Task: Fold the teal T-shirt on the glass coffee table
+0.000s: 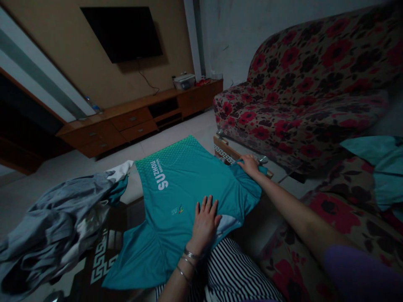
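A teal T-shirt (189, 184) with white "SUZHOU" lettering lies spread over a low table, its hem away from me and its collar towards my lap. My left hand (205, 222), with bracelets at the wrist, rests flat on the shirt near the collar, fingers extended. At the right, my right hand (248, 165) has its fingers closed on the shirt's bunched sleeve by the table edge. Some of those fingertips are hidden by cloth. The other sleeve hangs smooth towards the lower left.
Grey and white clothes (63, 222) are heaped at the left. Flowered sofas (277, 100) stand behind and to the right, with a light teal cloth (387, 172) on the nearer one. A wooden TV cabinet (126, 119) runs along the far wall under a television (126, 33).
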`<state>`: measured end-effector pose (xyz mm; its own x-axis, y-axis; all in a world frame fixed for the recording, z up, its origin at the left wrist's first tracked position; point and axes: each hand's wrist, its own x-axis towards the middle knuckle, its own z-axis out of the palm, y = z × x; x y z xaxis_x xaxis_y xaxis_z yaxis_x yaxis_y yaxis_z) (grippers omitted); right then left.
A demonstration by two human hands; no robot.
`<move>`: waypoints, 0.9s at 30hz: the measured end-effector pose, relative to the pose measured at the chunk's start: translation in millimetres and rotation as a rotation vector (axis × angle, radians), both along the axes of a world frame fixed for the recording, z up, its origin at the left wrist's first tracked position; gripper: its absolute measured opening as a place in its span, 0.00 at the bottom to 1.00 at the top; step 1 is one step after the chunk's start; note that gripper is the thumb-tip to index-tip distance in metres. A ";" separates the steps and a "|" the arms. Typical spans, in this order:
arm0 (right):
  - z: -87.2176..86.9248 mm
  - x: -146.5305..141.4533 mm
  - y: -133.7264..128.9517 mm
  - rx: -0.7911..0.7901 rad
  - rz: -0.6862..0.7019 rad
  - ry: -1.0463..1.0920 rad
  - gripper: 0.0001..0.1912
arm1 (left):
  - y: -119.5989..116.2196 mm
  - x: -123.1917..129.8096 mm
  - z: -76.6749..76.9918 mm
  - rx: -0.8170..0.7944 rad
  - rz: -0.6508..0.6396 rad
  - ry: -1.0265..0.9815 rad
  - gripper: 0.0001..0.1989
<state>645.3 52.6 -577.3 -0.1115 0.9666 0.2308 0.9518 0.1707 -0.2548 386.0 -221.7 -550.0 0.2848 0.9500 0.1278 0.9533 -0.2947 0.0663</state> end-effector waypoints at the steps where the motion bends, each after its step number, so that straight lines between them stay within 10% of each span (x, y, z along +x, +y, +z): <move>1: -3.1 0.1 1.0 0.013 -0.002 -0.005 0.20 | -1.9 -1.1 -0.1 0.000 -0.007 -0.002 0.27; 22: -8.6 36.1 -19.3 0.030 -0.145 -0.032 0.23 | -12.2 -6.0 -4.0 -0.023 -0.025 -0.228 0.27; 27: -20.5 69.3 -35.7 -0.028 -0.168 -0.032 0.28 | -25.6 -55.4 5.5 0.143 0.206 -0.477 0.22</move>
<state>714.6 16.9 -597.7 0.0457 0.9783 0.2022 0.9740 0.0013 -0.2266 330.6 -247.3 -544.5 -0.0271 0.9436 0.3299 0.8661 -0.1426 0.4790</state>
